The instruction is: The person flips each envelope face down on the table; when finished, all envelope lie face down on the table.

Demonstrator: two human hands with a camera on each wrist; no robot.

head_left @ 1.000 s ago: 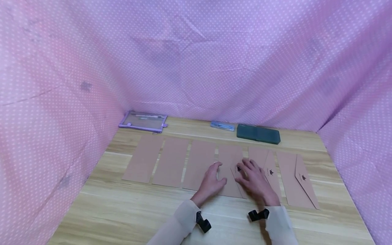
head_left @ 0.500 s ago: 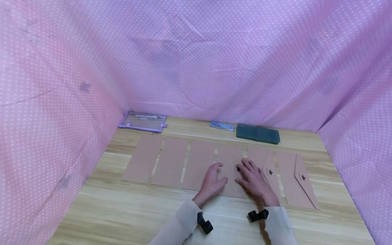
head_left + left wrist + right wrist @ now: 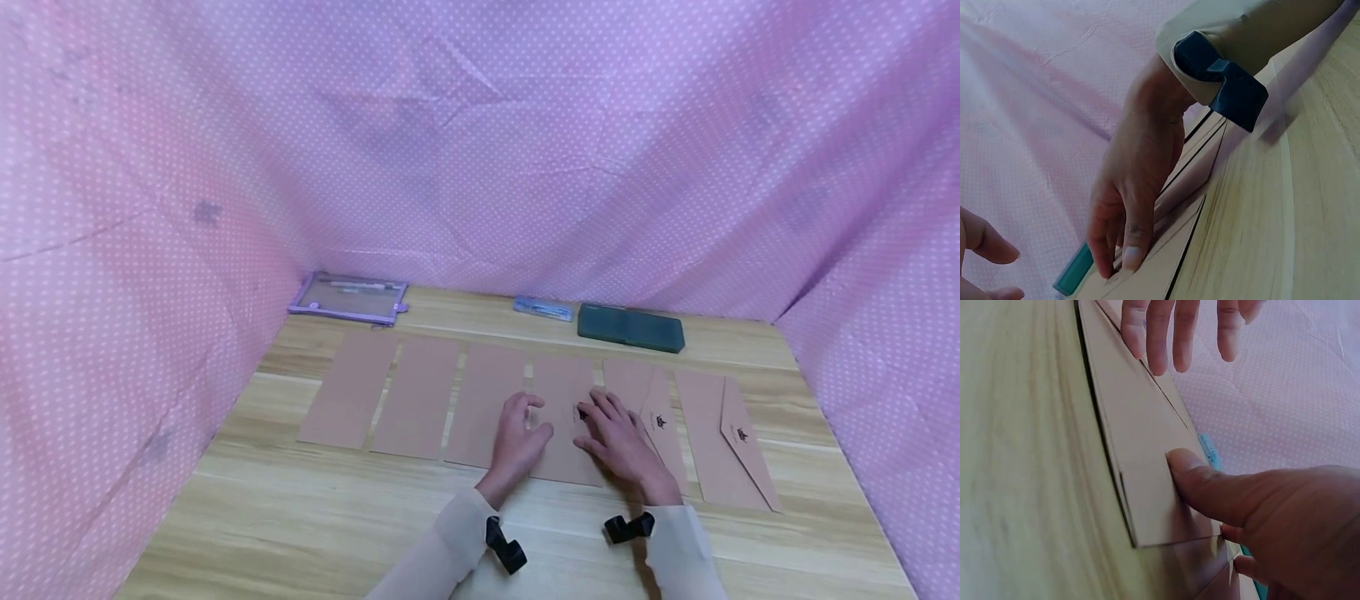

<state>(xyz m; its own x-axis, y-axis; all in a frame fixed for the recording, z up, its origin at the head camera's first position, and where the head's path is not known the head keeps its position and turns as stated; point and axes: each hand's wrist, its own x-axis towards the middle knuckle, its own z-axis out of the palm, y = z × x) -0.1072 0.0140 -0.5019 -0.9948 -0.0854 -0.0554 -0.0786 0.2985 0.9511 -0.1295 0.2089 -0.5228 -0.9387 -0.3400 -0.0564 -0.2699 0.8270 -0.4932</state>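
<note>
A row of brown paper envelopes lies across the wooden table. My right hand (image 3: 618, 437) rests its fingertips on the crown-printed flap of the fourth envelope (image 3: 561, 379) from the left. In the right wrist view its thumb (image 3: 1191, 472) touches the paper near one end. My left hand (image 3: 519, 437) is over the same envelope's left side, with thumb and fingers spread apart and nothing between them. Whether its fingertips touch the paper is unclear. The fifth envelope (image 3: 626, 379), partly covered by my right hand, and the sixth envelope (image 3: 708, 442) show pointed flaps with black crowns.
Plain brown envelopes (image 3: 348, 392) lie to the left. Along the back are a purple-edged mesh zip pouch (image 3: 348, 298) with pens, a small blue packet (image 3: 543, 308) and a dark green flat case (image 3: 630, 327). A pink dotted cloth (image 3: 480, 167) encloses the table.
The flap edge of the fourth envelope has become less distinct and appears flatter. My left hand has shifted slightly, its wrist a little to the right. My right hand stays on the flap.
</note>
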